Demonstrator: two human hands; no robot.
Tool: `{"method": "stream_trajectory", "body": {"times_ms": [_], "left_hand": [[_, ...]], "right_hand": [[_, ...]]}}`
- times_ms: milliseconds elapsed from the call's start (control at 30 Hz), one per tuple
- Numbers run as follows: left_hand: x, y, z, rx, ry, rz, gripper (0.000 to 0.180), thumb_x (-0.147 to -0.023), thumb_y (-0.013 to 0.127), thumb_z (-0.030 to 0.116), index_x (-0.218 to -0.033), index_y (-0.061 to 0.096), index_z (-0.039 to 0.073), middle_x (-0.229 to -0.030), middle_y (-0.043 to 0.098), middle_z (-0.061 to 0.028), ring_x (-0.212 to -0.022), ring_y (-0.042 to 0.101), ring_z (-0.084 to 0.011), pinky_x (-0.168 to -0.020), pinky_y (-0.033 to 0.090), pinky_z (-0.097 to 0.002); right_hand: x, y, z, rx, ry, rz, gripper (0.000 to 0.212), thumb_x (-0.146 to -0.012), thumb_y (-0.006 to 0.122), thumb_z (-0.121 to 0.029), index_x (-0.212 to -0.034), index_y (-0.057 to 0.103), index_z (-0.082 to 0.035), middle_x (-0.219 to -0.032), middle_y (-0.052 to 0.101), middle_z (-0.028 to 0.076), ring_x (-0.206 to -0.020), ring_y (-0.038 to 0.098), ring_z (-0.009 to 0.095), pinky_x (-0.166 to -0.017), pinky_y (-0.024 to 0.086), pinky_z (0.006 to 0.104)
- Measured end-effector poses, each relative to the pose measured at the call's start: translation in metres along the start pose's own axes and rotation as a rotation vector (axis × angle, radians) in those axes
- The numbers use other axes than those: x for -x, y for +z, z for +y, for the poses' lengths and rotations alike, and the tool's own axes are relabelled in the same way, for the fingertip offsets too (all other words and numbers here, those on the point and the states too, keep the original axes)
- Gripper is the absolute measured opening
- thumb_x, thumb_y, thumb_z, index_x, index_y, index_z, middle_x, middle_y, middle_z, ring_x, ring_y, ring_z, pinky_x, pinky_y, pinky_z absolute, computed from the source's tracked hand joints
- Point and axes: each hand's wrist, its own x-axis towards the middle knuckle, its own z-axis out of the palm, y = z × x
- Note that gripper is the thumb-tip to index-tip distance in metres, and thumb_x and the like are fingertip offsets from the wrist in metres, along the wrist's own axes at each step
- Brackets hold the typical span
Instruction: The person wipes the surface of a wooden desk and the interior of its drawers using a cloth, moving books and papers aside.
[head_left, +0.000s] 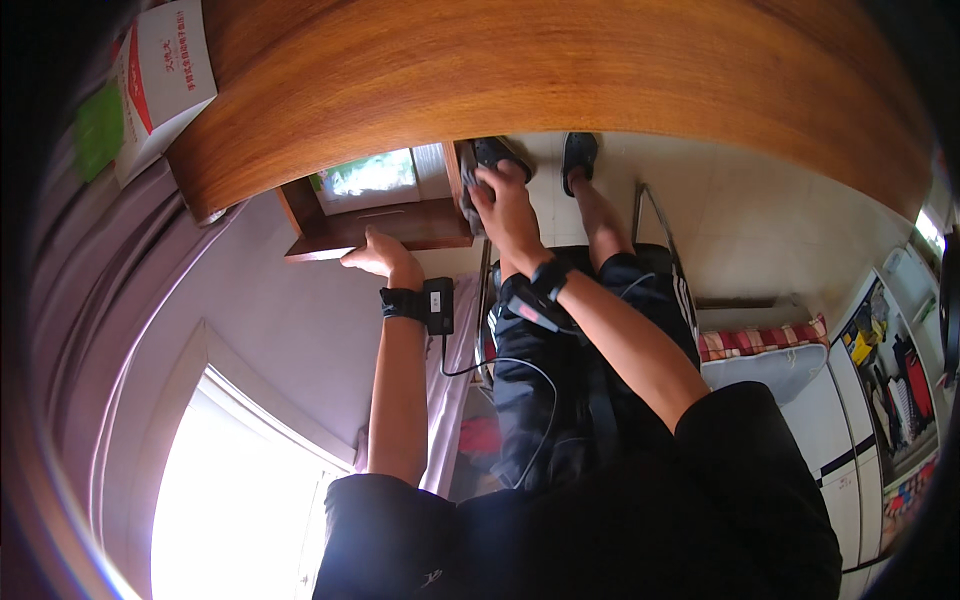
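Note:
A wooden drawer (440, 224) is pulled out from under the brown wooden desk (560, 80). Inside it lies a flat, glossy sheet or packet (370, 178), washed out by glare. My left hand (385, 257) is at the drawer's front edge, fingers stretched to the left and thumb raised; whether it presses on the wood I cannot tell. At the drawer's right side, my right hand (510, 213) is closed round a grey cloth (468, 195), which lies against the outer side panel. Part of the cloth is hidden behind my fingers.
A white box (165, 80) and a green item (100, 130) sit at the desk's left end. Black devices with a cable (500, 360) are strapped to my wrists. A bright window (230, 490) and purple curtain (130, 270) are left; an open cabinet (890, 370) is right.

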Motion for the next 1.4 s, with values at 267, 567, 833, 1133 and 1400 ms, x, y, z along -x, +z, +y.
{"method": "stream_trajectory", "body": {"times_ms": [267,567,833,1133,1400], "left_hand": [[0.001,-0.004,-0.006,0.002,0.061,0.007,0.045,-0.084,0.056,0.002,-0.117,0.029,-0.010,-0.118,0.040,-0.0342,-0.111,0.047,-0.0421,-0.098,0.038,-0.0471],[0.007,-0.004,0.002,0.144,0.089,0.028,0.045,-0.081,0.053,-0.004,-0.119,0.029,-0.009,-0.120,0.038,-0.0315,-0.110,0.046,-0.0395,-0.100,0.034,-0.0445],[-0.002,0.012,-0.009,0.125,0.099,0.001,0.042,-0.082,0.053,-0.002,-0.117,0.030,-0.006,-0.118,0.039,-0.0264,-0.110,0.045,-0.0324,-0.100,0.034,-0.0394],[-0.002,0.011,-0.004,0.121,0.228,0.086,0.052,-0.074,0.051,-0.001,-0.121,0.030,-0.012,-0.114,0.040,-0.0313,-0.109,0.043,-0.0447,-0.097,0.032,-0.0505],[-0.004,0.013,-0.003,0.124,0.216,0.128,0.070,-0.083,0.066,0.017,-0.129,0.024,-0.016,-0.125,0.036,-0.0368,-0.117,0.039,-0.0484,-0.101,0.031,-0.0498]], "right_hand": [[-0.063,-0.021,-0.011,0.029,0.023,-0.106,0.016,-0.087,0.055,-0.015,-0.084,0.062,-0.001,-0.078,0.060,0.023,-0.077,0.061,0.034,-0.069,0.046,0.0428],[-0.046,0.013,0.021,0.137,-0.281,-0.047,0.008,-0.083,0.054,-0.005,-0.085,0.057,0.002,-0.073,0.054,0.025,-0.069,0.056,0.040,-0.063,0.044,0.0423],[-0.096,0.022,0.004,0.107,-0.305,0.197,0.017,-0.085,0.052,-0.008,-0.075,0.050,0.005,-0.069,0.052,0.025,-0.062,0.056,0.035,-0.058,0.042,0.0414],[-0.089,0.003,-0.004,0.306,-0.279,-0.186,0.017,-0.087,0.050,-0.010,-0.075,0.051,0.003,-0.065,0.052,0.024,-0.055,0.049,0.035,-0.055,0.041,0.0396],[-0.032,-0.018,0.006,0.454,-0.358,-0.486,0.015,-0.088,0.051,-0.007,-0.078,0.052,0.004,-0.067,0.053,0.025,-0.063,0.053,0.042,-0.054,0.041,0.0400]]}}
